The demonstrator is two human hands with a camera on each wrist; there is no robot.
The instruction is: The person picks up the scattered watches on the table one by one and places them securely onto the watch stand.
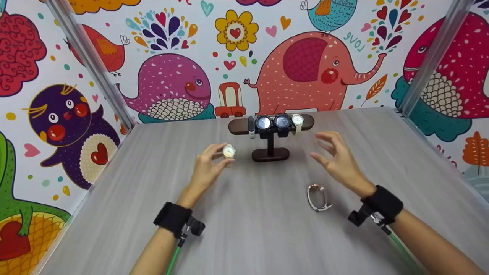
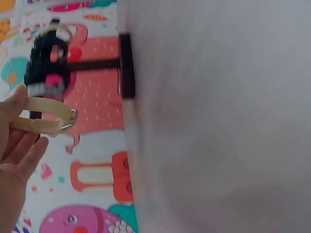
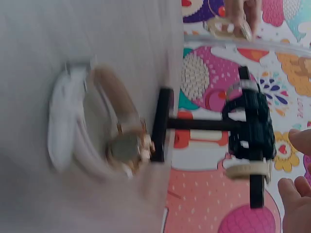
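My left hand [image 1: 206,164] pinches a cream-strapped watch [image 1: 229,151] between thumb and fingers, its pale round dial turned up. In the left wrist view the buckled strap [image 2: 46,127] forms a closed loop, held off the table. Left of centre from my right hand [image 1: 340,162] stands a dark wooden watch stand [image 1: 270,154]. That hand hovers with fingers spread and holds nothing. Across the stand's bar sit a slim grey-banded watch [image 1: 251,126], two black watches [image 1: 263,123] and a cream one [image 1: 297,120]. Below the right hand, a white-strapped watch [image 3: 124,148] with a rose-gold case lies on the table.
The grey wood-grain table [image 1: 244,229] meets a cartoon-printed back wall [image 1: 237,68] just behind the stand. Side panels with metal posts [image 1: 91,65] close in the left and right. Green cables [image 1: 174,259] trail from both wristbands.
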